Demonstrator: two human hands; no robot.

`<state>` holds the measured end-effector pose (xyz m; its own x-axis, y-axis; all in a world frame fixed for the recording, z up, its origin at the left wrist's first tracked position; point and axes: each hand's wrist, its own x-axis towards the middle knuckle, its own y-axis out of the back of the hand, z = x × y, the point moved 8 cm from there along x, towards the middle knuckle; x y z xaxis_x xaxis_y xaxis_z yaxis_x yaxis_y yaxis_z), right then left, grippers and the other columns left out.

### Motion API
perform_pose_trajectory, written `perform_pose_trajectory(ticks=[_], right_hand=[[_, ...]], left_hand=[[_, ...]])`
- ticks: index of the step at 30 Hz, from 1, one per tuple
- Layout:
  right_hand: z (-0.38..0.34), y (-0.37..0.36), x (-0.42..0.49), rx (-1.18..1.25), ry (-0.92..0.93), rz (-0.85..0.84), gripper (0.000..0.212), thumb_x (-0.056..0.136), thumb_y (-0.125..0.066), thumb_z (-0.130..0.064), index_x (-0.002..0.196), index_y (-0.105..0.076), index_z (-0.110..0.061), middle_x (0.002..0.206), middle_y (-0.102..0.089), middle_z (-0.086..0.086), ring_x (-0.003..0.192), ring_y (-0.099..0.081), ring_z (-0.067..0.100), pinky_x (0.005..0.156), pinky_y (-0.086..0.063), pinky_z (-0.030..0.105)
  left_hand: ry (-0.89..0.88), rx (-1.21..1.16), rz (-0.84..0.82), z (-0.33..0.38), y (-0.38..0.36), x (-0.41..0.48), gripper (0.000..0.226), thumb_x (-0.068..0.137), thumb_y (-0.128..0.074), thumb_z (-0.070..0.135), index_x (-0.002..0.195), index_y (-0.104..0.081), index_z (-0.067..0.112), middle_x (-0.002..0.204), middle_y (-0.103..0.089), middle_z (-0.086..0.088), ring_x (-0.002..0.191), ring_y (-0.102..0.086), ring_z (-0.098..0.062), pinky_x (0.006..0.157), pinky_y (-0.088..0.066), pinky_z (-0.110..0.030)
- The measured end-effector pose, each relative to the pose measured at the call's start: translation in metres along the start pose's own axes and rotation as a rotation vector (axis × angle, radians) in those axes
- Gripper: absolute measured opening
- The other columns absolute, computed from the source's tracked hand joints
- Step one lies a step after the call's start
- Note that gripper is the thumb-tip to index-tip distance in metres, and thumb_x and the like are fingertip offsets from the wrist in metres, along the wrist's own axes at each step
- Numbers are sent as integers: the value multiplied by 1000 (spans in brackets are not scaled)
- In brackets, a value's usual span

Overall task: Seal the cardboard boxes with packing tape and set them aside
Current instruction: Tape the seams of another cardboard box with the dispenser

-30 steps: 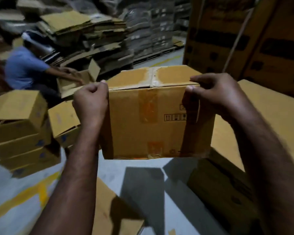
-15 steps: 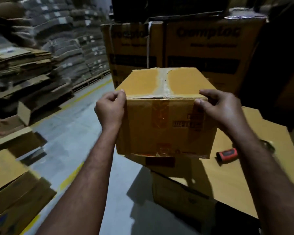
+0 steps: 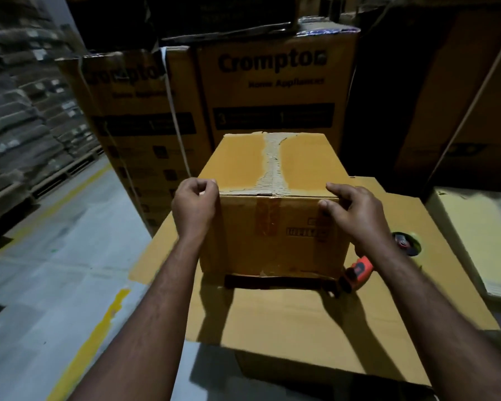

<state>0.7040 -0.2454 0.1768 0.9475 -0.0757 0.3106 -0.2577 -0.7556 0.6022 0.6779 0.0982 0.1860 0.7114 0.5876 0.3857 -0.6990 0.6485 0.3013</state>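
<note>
At frame centre, gripping brown rectangular cardboard box with left hand and right hand, fingers clamped on top corners.

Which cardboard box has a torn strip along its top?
The small brown cardboard box between the left hand and right hand; the tall printed cartons behind show only fronts.

Far side: two tall printed cartons marked "Crompton Home Appliances", the left one bound by a white strap. Far left: stacked goods on wooden pallets. Near left: grey floor with a yellow line. Centre: a flat cardboard sheet. Right: a pale box, partly in view.
</note>
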Motion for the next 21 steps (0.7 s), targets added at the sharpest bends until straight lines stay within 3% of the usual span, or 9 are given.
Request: perform_pose_trajectory(ticks=[3, 6, 8, 10, 12, 14, 17, 19, 21], right_hand=[[3, -9, 20, -13, -35, 15, 49, 84, -74, -40, 130, -62, -30, 123, -58, 1, 113, -54, 17, 96, -51, 38], [18, -27, 29, 4, -116, 8, 51, 80, -78, -40, 128, -63, -33, 125, -58, -1, 115, -55, 17, 96, -52, 42], [30, -35, 31, -9, -161, 41, 52, 79, -78, -44, 128, -63, -37, 132, -57, 2, 124, -52, 21, 99, -50, 47], [36, -36, 32, -11, -196, 51, 52, 78, -78, -46, 128, -62, -40, 137, -55, 3, 131, -48, 22, 103, -46, 49], [37, -37, 31, -21, -215, 24, 54, 76, -77, -48, 127, -61, -43, 139, -55, 2, 134, -45, 21, 105, -44, 49], [36, -35, 30, -36, -207, -6, 54, 77, -77, -47, 129, -61, -42, 137, -56, -2, 132, -46, 18, 103, -47, 43], [37, -26, 22, 73, -225, 16, 53, 82, -76, -40, 132, -59, -39, 132, -55, -16, 119, -50, 2, 89, -45, 20], [61, -18, 7, 315, -303, 132, 43, 87, -71, -40, 129, -62, -40, 127, -61, -12, 112, -58, 4, 86, -51, 26], [103, -5, -15, 407, -425, 374, 26, 89, -67, -40, 115, -69, -38, 111, -71, -4, 101, -68, 15, 82, -59, 38]], left_hand=[[13, 242, -148, -10, -26, 32, 10, 92, -59, 39, 93, -62, 30, 116, -61, 3, 79, -60, -13, 59, -43, -24], [-74, 558, -379, -16, -66, 53, 33, 90, -55, 56, 109, -64, 30, 123, -61, -4, 91, -64, -26, 84, -54, -47], [-166, 736, -546, -10, -99, 51, 50, 93, -47, 66, 125, -61, 30, 139, -54, -2, 125, -51, -38, 106, -33, -66], [-300, 830, -681, 6, -129, 39, 62, 96, -34, 71, 140, -51, 31, 155, -39, -2, 147, -25, -41, 110, -4, -77], [-469, 795, -885, 24, -161, 14, 73, 95, -25, 77, 152, -36, 33, 167, -20, -2, 155, -7, -33, 112, 7, -76], [-645, 784, -1081, 39, -185, -17, 85, 90, -16, 81, 160, -16, 32, 170, -1, 0, 156, 4, -29, 115, 4, -73], [-800, 814, -1146, 53, -203, -40, 89, 90, -14, 81, 162, -4, 29, 170, 5, 0, 156, 7, -27, 118, 0, -69], [-825, 823, -1131, 52, -206, -43, 84, 94, -18, 76, 162, -3, 28, 170, 4, 0, 156, 5, -26, 120, -1, -66], [-822, 819, -1112, 48, -205, -41, 82, 96, -18, 74, 162, -1, 28, 170, 5, 1, 156, 6, -25, 121, -1, -64]])
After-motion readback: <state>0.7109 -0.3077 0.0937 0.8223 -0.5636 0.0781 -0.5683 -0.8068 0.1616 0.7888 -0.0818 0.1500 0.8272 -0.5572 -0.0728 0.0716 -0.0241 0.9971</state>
